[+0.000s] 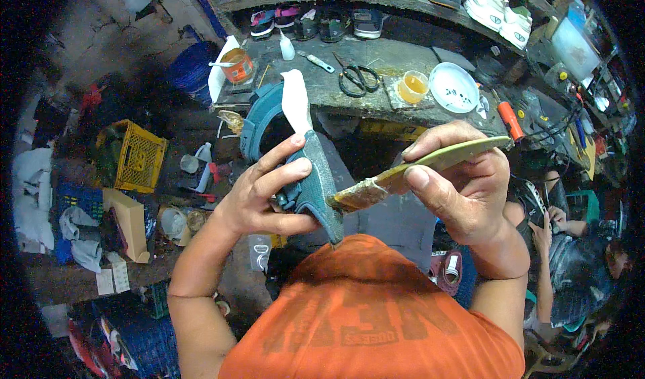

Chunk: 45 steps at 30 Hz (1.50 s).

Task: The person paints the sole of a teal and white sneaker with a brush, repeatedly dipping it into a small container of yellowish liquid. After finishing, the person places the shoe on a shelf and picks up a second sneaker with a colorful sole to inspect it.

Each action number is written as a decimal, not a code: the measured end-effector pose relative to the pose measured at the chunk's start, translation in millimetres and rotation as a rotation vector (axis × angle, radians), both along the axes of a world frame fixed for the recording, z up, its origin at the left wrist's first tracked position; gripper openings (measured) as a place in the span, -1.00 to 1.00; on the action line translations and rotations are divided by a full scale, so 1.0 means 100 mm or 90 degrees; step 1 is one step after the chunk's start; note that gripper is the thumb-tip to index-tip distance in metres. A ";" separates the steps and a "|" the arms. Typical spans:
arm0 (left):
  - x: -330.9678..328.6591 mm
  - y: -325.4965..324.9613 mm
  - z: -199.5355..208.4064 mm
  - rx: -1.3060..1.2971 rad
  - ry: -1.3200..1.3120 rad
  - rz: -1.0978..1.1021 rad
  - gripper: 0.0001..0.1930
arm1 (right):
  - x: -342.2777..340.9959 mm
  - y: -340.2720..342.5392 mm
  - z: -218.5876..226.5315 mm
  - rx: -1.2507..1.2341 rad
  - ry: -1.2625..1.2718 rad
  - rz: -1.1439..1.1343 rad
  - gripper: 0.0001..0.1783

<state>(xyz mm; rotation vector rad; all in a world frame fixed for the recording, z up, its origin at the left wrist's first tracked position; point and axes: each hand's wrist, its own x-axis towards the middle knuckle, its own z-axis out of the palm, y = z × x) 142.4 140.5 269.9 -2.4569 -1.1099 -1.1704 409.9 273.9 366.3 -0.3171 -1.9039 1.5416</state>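
Cluttered workshop all round, with shoes (pixel 368 24) lined along the far edge of a dark worktop (pixel 403 53). Holds a teal shoe piece (pixel 318 167) off the near edge, above the lap (pixel 406 224), with spread left hand (pixel 259 191) pressed against it, probably to steady the speckled face and turn it rightward. Pinches an olive-green strip (pixel 447 156) between right hand (pixel 470 194) thumb and fingers, crusted end angled down toward that face; touching or just short, cannot tell. Has scissors (pixel 360 77) and amber cup (pixel 412 87) toward the worktop's near edge, presumably for easy reach.
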 end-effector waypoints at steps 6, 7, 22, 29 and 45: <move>-0.01 0.02 -0.03 0.018 -0.010 0.016 -0.48 | 0.00 -0.01 0.00 0.079 -0.013 -0.014 -0.74; -0.01 0.03 -0.03 0.024 -0.012 0.017 -0.48 | -0.01 -0.01 0.00 0.074 0.000 -0.018 -0.75; 0.03 0.05 -0.08 0.065 -0.058 0.091 -0.52 | -0.03 -0.07 -0.10 0.067 0.081 -0.051 -0.74; 0.10 0.02 -0.05 0.012 -0.110 0.098 -0.49 | -0.03 -0.10 -0.18 0.061 0.098 -0.094 -0.79; 0.30 -0.07 0.06 -0.118 -0.180 0.137 -0.04 | -0.13 -0.02 -0.36 0.305 0.246 -0.042 -0.62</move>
